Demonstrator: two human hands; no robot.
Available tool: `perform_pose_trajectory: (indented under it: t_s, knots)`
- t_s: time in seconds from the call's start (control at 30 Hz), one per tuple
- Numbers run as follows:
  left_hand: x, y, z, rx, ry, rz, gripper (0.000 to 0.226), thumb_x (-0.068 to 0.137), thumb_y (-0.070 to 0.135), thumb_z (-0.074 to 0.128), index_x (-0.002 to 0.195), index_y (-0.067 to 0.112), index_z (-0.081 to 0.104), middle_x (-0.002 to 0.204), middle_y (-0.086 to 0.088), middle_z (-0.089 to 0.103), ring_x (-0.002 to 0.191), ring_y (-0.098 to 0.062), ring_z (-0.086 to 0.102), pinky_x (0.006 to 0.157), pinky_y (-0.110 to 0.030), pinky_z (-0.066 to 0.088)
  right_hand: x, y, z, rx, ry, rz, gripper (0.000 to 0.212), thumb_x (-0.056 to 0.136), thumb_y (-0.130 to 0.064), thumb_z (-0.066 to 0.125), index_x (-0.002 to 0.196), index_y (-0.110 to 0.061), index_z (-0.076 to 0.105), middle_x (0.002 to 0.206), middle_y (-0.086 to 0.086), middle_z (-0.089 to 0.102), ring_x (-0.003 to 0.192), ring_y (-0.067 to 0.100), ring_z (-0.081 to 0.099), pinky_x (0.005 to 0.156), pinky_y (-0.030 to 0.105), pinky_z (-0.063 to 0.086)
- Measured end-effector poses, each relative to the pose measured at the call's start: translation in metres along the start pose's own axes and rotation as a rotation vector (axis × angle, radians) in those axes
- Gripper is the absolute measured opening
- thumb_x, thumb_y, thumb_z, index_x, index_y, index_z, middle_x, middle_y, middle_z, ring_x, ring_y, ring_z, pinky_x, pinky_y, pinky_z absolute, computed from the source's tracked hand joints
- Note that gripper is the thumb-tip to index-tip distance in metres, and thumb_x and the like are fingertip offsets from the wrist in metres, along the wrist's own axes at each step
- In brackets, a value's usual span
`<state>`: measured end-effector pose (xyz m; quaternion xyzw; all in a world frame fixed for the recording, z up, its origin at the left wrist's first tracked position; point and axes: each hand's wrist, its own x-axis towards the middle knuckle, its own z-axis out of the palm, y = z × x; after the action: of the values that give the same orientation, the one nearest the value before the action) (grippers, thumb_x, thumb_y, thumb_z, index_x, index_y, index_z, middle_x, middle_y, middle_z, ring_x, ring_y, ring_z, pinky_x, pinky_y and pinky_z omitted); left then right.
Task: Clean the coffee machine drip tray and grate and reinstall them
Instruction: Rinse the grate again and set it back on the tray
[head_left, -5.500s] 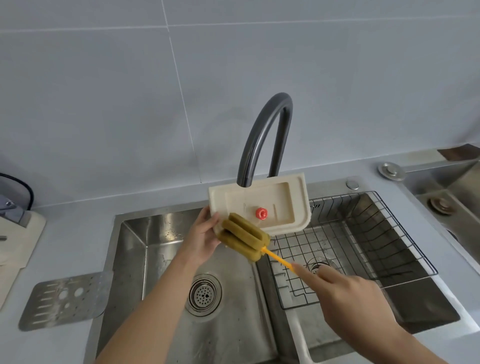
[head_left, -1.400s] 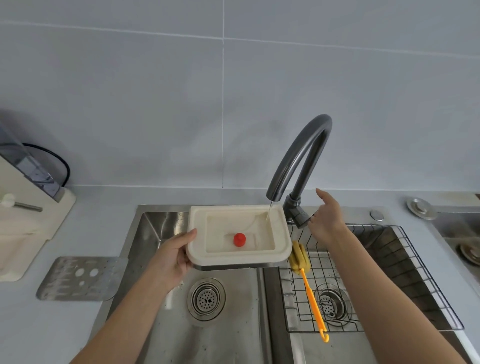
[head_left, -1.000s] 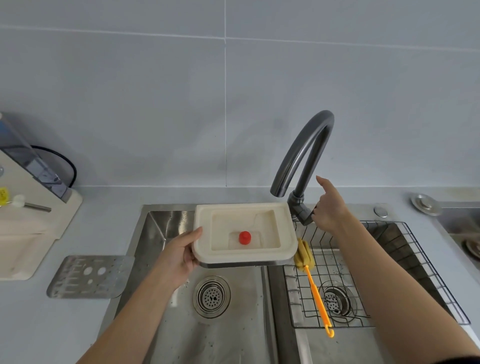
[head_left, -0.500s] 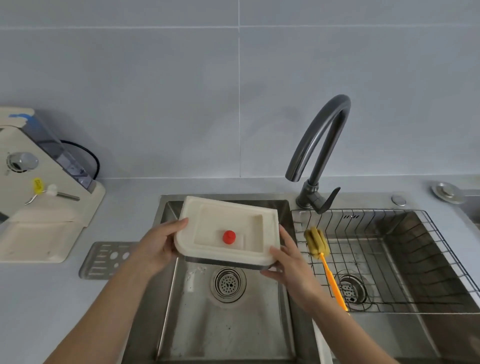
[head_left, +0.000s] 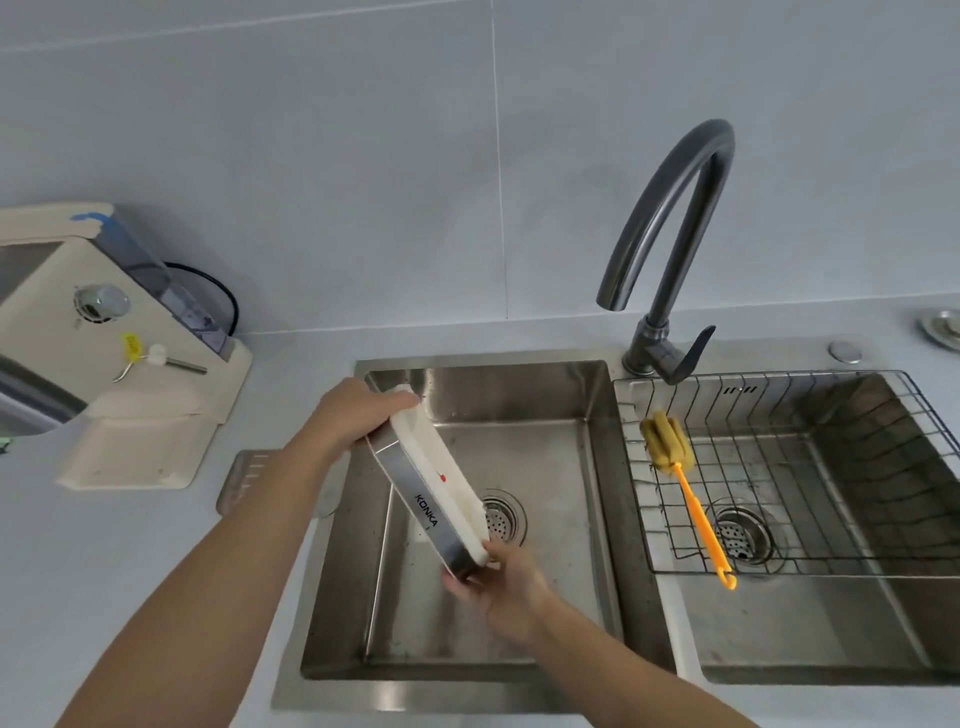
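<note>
The cream drip tray (head_left: 434, 470) with a chrome front marked KONKA is tipped steeply on edge over the left sink basin (head_left: 545, 457). My left hand (head_left: 358, 413) grips its upper end. My right hand (head_left: 496, 577) holds its lower corner near the drain (head_left: 501, 519). A bit of the red float shows at the tray's rim. The metal grate (head_left: 244, 478) lies flat on the counter left of the sink, partly hidden by my left arm. The cream coffee machine (head_left: 104, 343) stands at the far left.
A dark curved faucet (head_left: 670, 234) rises between the basins. The right basin holds a wire rack (head_left: 789, 467) with a yellow-handled sponge brush (head_left: 675, 467) lying in it. A round metal fitting (head_left: 943, 327) sits at the counter's far right edge.
The brush was set down in the rack and the faucet was shut off. My right hand left the faucet handle and took the tray's lower corner. The tray went from level to steeply tipped.
</note>
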<state>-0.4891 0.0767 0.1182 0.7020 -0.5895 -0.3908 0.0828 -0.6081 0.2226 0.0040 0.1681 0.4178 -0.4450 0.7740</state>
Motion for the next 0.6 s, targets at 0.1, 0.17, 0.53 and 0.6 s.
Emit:
perform_pose_trajectory:
  t_s: [0.1, 0.17, 0.53, 0.6]
  knots:
    - [0.01, 0.01, 0.015, 0.136, 0.039, 0.036, 0.045, 0.07, 0.043, 0.065, 0.051, 0.013, 0.036, 0.055, -0.001, 0.037, 0.05, -0.016, 0.038, 0.052, -0.026, 0.027, 0.003, 0.008, -0.001, 0.117, -0.002, 0.082, 0.024, 0.094, -0.005, 0.036, 0.092, 0.014, 0.05, 0.077, 0.021, 0.057, 0.072, 0.031, 0.053, 0.037, 0.039, 0.053]
    - [0.014, 0.015, 0.025, 0.229, 0.026, 0.042, 0.044, 0.069, 0.044, 0.062, 0.052, 0.013, 0.036, 0.058, -0.001, 0.04, 0.054, -0.016, 0.041, 0.053, -0.026, 0.029, 0.009, 0.017, -0.005, 0.142, 0.003, 0.12, 0.024, 0.094, -0.005, 0.036, 0.09, 0.013, 0.051, 0.069, 0.02, 0.06, 0.071, 0.031, 0.054, 0.036, 0.038, 0.054]
    - [0.022, 0.034, 0.049, 0.431, -0.062, 0.083, 0.036, 0.072, 0.04, 0.059, 0.052, 0.014, 0.043, 0.056, -0.001, 0.048, 0.061, -0.021, 0.052, 0.06, -0.024, 0.04, 0.024, 0.013, -0.022, 0.172, 0.023, 0.182, 0.027, 0.093, -0.009, 0.03, 0.1, 0.01, 0.048, 0.072, 0.024, 0.054, 0.035, 0.028, 0.058, 0.029, 0.021, 0.045]
    - [0.021, 0.049, 0.042, 0.381, -0.01, 0.147, 0.04, 0.074, 0.038, 0.06, 0.048, 0.015, 0.04, 0.052, 0.001, 0.044, 0.053, -0.016, 0.047, 0.054, -0.022, 0.035, 0.025, -0.006, -0.019, 0.195, 0.021, 0.092, 0.028, 0.094, -0.012, 0.029, 0.099, 0.008, 0.048, 0.074, 0.023, 0.052, 0.033, 0.027, 0.057, 0.03, 0.019, 0.044]
